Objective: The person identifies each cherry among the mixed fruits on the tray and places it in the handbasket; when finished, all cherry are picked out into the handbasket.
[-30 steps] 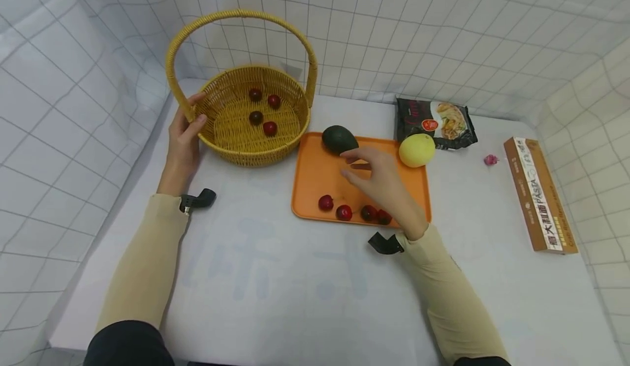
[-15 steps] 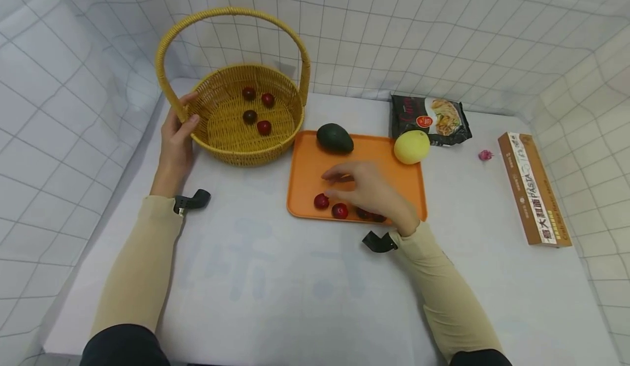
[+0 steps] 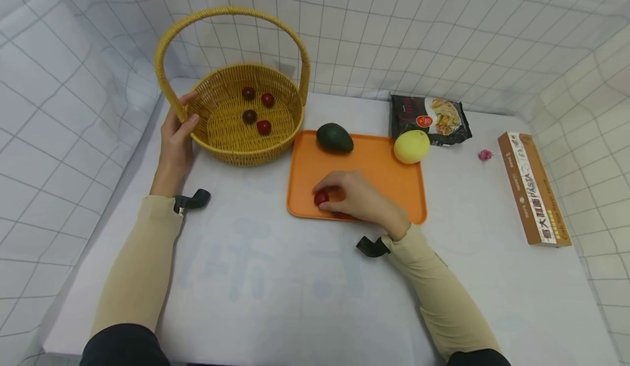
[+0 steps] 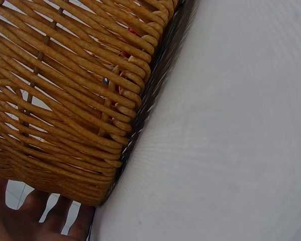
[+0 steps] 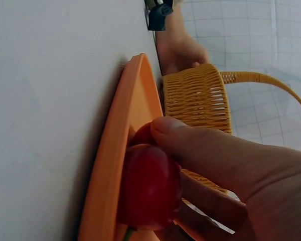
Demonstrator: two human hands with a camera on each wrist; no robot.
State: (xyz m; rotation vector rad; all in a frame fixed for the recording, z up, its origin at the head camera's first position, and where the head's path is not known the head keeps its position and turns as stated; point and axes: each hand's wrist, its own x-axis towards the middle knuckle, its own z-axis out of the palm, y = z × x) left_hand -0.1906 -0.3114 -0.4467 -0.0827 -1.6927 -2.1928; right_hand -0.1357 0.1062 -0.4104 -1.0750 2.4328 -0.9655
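My left hand [image 3: 176, 139] grips the left side of a yellow wicker basket [image 3: 246, 155], thumb inside the rim by the foot of its tall handle; the left wrist view shows its fingers [image 4: 35, 206] beside the woven wall. Several dark red cherries [image 3: 263, 128] lie inside. Over the front of an orange tray [image 3: 305, 166], my right hand [image 3: 356, 196] pinches a cherry [image 3: 321, 198] between thumb and fingers. In the right wrist view another cherry [image 5: 151, 188] sits nearer the camera, against the tray's rim. The hand covers most of the tray's other cherries.
On the tray lie a dark green avocado [image 3: 334, 138] at the back left and a yellow round fruit [image 3: 412, 146] at the back right. Behind is a black food packet [image 3: 430, 120]. A small pink item [image 3: 485, 155] and a pasta box [image 3: 535, 188] lie to the right.
My right hand has come down from beside the avocado toward the tray's front left, and its thumb and fingers have closed on a cherry. The left hand stays on the basket.
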